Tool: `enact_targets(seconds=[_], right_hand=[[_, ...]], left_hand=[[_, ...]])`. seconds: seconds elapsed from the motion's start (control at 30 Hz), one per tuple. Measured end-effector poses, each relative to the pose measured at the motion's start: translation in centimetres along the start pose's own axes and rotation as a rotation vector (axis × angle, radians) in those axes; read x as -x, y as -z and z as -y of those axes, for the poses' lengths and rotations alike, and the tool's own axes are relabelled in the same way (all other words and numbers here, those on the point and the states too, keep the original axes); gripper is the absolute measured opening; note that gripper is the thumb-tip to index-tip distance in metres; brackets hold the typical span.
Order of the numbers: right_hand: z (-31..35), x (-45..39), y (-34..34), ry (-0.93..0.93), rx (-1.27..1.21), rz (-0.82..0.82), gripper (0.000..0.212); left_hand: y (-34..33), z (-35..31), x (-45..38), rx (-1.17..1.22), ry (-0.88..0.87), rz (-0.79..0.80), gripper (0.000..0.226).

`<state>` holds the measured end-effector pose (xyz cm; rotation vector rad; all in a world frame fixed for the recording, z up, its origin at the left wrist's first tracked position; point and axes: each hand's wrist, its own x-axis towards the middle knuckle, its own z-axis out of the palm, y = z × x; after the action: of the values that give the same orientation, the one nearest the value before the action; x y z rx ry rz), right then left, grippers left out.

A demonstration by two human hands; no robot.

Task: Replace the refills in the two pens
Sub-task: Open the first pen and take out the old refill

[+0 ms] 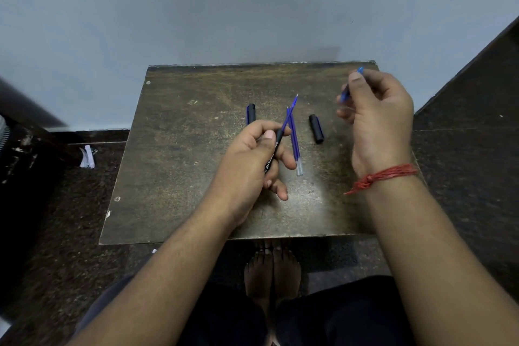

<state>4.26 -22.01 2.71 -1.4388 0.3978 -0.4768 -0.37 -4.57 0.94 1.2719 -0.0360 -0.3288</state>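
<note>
Head view: my two hands over a scuffed wooden table (179, 166).
Black pen barrel (276, 146): pinched in my left hand (252, 163), its blue refill (290, 111) sticking out (tip away from me).
Right hand (376, 118): fingers curled round a blue pen piece (346, 93).
Spare refills (295, 143): flat mid-table.
Black cap (316, 128): right of them.
Capped pen (250, 114): left, beyond my knuckles.
</note>
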Motion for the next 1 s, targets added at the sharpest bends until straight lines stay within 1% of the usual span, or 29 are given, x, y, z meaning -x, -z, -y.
enact_targets(seconds=[0.03,0.1,0.17,0.23,0.3,0.37,0.47,0.8,0.87,0.93,1.0], right_hand=[[-0.3,-0.4,0.5,0.056,0.179,0.006,0.003],[-1.0,-0.8,1.3,0.140,0.522,0.073,0.003],[-1.5,-0.8,1.6,0.159,0.799,0.134,0.006],[-1.9,-0.6,1.3,0.133,0.950,0.172,0.008],[-2.2,-0.4,1.0,0.122,1.035,0.198,0.006],[-2.3,-0.3,0.8,0.141,1.092,0.210,0.008],[-2.3,-0.2,0.7,0.166,1.118,0.210,0.011],[-2.0,-0.2,0.9,0.142,1.078,0.220,0.016],[-1.4,0.0,0.8,0.185,0.986,0.169,0.016],[-0.6,0.4,0.3,0.211,0.810,0.138,0.016],[0.1,1.4,-0.7,0.139,0.595,0.215,0.021]], left_hand=[[0.0,0.0,0.0,0.004,-0.005,-0.009,0.023],[0.0,-0.1,0.0,0.013,-0.012,-0.021,0.023],[0.0,-0.1,0.0,0.017,-0.014,-0.028,0.024],[0.0,-0.2,0.0,0.019,-0.013,-0.032,0.024],[0.0,-0.1,0.0,0.019,-0.015,-0.034,0.024],[0.0,-0.1,0.0,0.015,-0.016,-0.039,0.024],[0.0,0.0,-0.1,0.012,-0.014,-0.043,0.024],[0.0,0.0,0.0,-0.006,-0.005,-0.051,0.024],[0.1,0.0,0.0,-0.006,-0.004,-0.050,0.024],[0.1,0.0,0.0,0.000,-0.003,-0.047,0.024],[0.1,0.0,-0.1,0.012,-0.008,-0.048,0.023]])
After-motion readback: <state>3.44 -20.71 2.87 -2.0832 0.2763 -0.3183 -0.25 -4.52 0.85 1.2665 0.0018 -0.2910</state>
